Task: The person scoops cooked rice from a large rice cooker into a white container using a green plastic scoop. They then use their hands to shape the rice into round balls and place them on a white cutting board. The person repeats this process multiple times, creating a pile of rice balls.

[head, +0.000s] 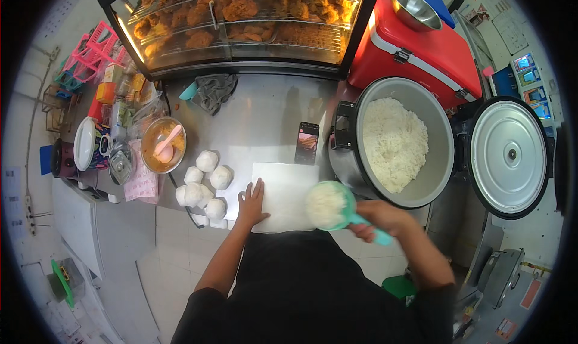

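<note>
My right hand (377, 220) is closed on the handle of a turquoise plastic scoop (349, 208), blurred by motion. Cooked white rice (326, 205) fills the scoop, which hangs over the right edge of a stack of white paper sheets (286, 195). With fingers spread, my left hand (253, 206) rests at the left edge of the paper and holds nothing. Several round white-wrapped bundles (221, 177) lie left of that hand. To the right stands a large rice cooker (447, 163) with its lid (510, 154) up and rice (395, 141) inside.
A phone (307, 143) lies beyond the paper. At the left is a metal bowl (180, 156) with a pink spoon (168, 144) and orange-brown food. A grey cloth (214, 92) lies near a glass display case (226, 68) of fried food. A red cooler (420, 57) stands behind the cooker.
</note>
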